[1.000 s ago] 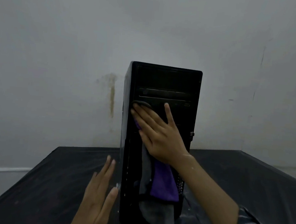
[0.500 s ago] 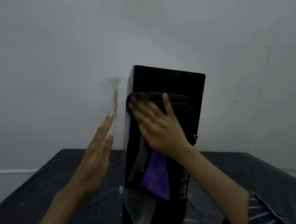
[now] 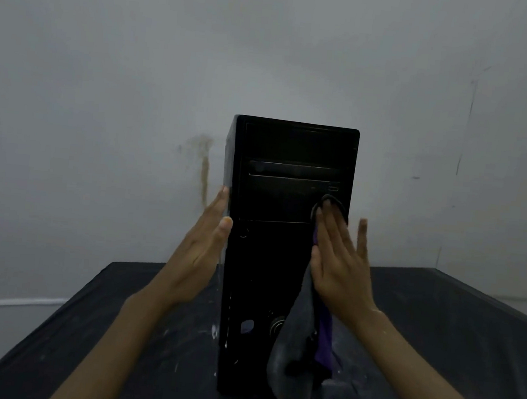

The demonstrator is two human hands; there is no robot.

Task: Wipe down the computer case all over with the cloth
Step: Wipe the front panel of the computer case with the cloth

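A tall black computer case [image 3: 275, 200] stands upright on a dark table, front panel facing me. My right hand [image 3: 339, 264] presses a grey and purple cloth [image 3: 297, 350] flat against the right side of the front panel, fingers straight; most of the cloth hangs down below the palm. My left hand [image 3: 201, 251] lies with straight fingers against the case's left side wall, thumb at the front edge.
The table [image 3: 82, 326] has a black cover with white dust smears around the case's foot. A pale wall [image 3: 139, 74] with a brown stain rises close behind. The table's left and right edges are in view.
My right hand slid the cloth from the panel's left edge across to its right side. My left hand rose from the table and came against the case's left side.
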